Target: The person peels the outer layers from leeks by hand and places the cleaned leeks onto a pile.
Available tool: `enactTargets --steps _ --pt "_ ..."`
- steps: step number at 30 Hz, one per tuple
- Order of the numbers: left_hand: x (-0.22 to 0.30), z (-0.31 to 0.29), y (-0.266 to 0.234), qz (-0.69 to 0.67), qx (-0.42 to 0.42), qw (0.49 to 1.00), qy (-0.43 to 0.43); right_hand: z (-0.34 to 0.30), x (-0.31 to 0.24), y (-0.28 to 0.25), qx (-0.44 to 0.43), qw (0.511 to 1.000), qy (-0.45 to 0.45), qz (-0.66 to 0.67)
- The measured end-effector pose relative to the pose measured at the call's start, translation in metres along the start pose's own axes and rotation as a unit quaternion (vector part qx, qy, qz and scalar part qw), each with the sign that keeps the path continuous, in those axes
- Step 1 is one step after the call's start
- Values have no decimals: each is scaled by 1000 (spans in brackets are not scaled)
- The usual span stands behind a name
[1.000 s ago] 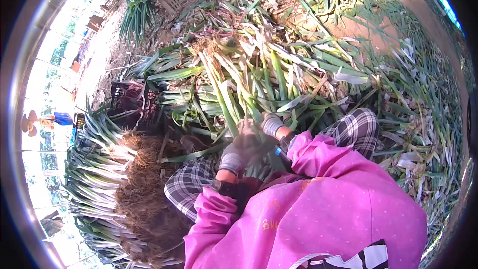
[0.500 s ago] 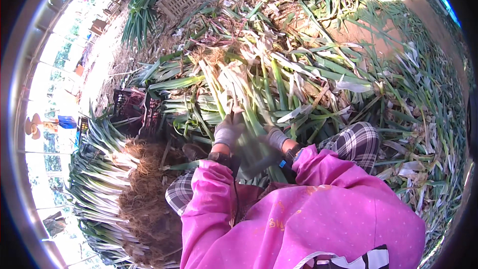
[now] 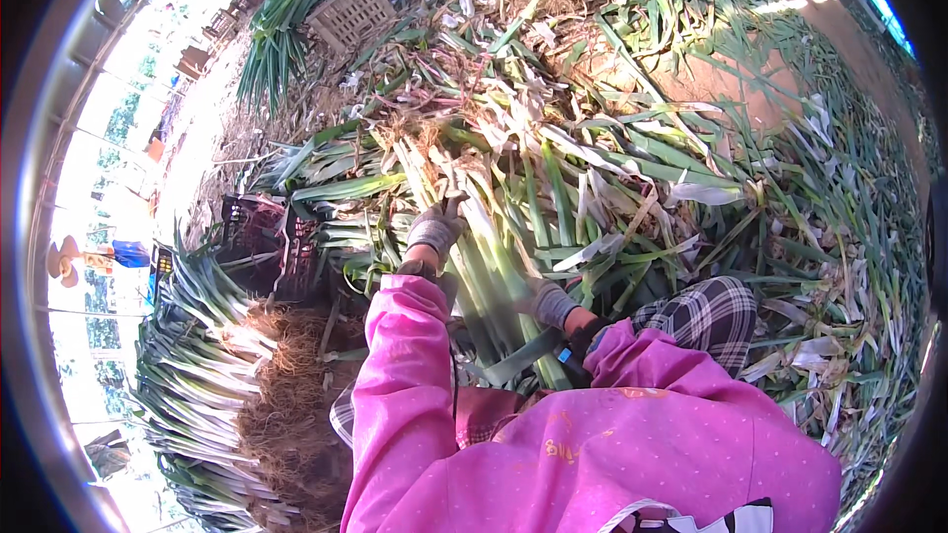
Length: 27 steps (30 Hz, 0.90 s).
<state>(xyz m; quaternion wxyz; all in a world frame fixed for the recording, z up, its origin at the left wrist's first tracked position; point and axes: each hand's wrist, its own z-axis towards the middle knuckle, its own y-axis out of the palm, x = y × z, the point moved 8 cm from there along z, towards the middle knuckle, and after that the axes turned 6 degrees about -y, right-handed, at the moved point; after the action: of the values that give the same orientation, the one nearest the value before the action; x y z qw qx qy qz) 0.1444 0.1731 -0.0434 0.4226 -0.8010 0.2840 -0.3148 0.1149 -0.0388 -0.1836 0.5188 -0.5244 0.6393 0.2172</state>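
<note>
Several leeks (image 3: 482, 227) with pale stalks lie lengthwise before me, their roots pointing away and their green leaves (image 3: 484, 306) running toward my lap. My left hand (image 3: 436, 225), in a grey glove with dark fingers, is closed around a stalk near the root end. Close beside the leaves on their right is my right hand (image 3: 549, 302), also gloved. Its fingers are blurred and partly hidden, so its grip cannot be made out. A loose green leaf (image 3: 518, 357) lies across the leek tops near my lap.
Stacked leeks with a mass of brown roots (image 3: 286, 405) stand at my left. Beyond them is a dark plastic crate (image 3: 296, 242). A beige crate (image 3: 351, 10) lies farther off beside green leaves (image 3: 276, 49). Stripped leaves (image 3: 681, 173) cover the ground ahead and right.
My left hand has moved forward and slightly left, up the stalks toward the roots. My right hand has shifted slightly toward me and stays beside the leaves.
</note>
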Motion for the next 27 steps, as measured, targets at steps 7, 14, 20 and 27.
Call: enactTargets --steps 7,14,20,27 --pt "-19 -4 27 -12 30 995 -92 -2 -7 -13 4 1000 10 17" --pt "-24 -10 48 -91 -16 982 -166 -11 -28 -28 -3 996 -6 87" --pt "-24 30 42 -85 -7 990 -113 -11 -21 -26 13 996 -26 83" --pt "2 2 15 13 -63 995 -76 -10 -19 -26 9 998 -3 57"
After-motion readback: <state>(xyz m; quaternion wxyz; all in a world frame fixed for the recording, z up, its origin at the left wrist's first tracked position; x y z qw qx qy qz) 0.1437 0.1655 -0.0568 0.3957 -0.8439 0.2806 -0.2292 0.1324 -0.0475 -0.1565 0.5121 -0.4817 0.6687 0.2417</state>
